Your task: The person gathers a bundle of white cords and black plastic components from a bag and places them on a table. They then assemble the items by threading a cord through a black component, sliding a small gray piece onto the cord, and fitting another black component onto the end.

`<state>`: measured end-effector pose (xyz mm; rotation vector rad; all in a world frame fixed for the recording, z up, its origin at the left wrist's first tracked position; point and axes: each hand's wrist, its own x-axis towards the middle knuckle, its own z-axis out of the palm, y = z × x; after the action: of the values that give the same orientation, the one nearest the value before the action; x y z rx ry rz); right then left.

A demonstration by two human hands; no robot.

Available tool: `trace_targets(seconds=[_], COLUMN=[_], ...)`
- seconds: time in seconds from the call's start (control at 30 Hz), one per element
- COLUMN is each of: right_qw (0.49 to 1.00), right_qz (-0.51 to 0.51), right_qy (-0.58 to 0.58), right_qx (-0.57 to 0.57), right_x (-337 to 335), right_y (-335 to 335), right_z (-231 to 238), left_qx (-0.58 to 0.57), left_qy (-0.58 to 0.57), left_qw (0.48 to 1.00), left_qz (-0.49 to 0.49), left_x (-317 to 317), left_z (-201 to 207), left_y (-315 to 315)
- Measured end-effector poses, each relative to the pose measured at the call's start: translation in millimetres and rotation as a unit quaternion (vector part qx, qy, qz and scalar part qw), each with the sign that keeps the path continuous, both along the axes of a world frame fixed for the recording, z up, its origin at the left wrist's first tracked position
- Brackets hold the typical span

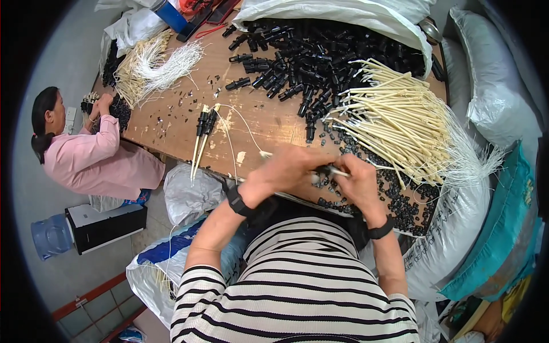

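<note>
Near the table's front edge my two hands work close together. My left hand is closed and smeared by motion. A cream tip with a white string pokes out past its far side. My right hand is pinched around a thin pale rod. Between the hands shows a small dark piece, mostly hidden by fingers. To their left, two cream rods with black fittings lie side by side. Right of my right hand spreads a heap of cream rods with white strings. Small black clips lie around that hand.
A pile of black plastic fittings spills from a white sack at the back. Another bundle of stringed rods lies far left. A person in pink works at the left side. Stuffed sacks crowd the right.
</note>
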<state>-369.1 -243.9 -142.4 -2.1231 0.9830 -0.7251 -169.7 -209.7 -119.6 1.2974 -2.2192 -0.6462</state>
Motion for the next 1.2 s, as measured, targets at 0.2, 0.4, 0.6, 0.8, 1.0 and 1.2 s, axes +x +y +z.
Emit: trace_targets(seconds=[0.2,0.4,0.6,0.8,1.0,1.2], right_qw=[0.906,0.994,0.999,0.996,0.998,0.999], right_qz=[-0.035,0.088,-0.012,-0.082,-0.062,-0.041], right_qy=[-0.337,-0.019,0.022,-0.005,0.006,0.003], right_qx=[0.253,0.067,0.033,-0.028,-0.007,0.032], right_x=[-50.4,-15.3,-7.9,-9.5,-13.5,-15.1], right_y=[-23.0,3.8,13.3,9.6,5.0,8.7], right_z=[7.0,26.1,-2.1,1.0,-5.2,-7.2], left_qx=[-0.076,0.334,0.229,0.07,0.127,0.065], left_qy=[0.012,0.41,0.285,0.099,0.031,0.039], left_qw=[0.978,0.804,0.897,0.964,0.972,0.981], left_qz=[0.195,0.271,0.247,0.235,0.194,0.177], left_x=[19.2,-12.6,-20.9,-23.8,-25.9,-25.4], left_z=[-30.4,-25.6,-30.4,-36.4,-23.7,-31.1], left_y=[11.8,12.6,10.8,15.1,12.8,13.7])
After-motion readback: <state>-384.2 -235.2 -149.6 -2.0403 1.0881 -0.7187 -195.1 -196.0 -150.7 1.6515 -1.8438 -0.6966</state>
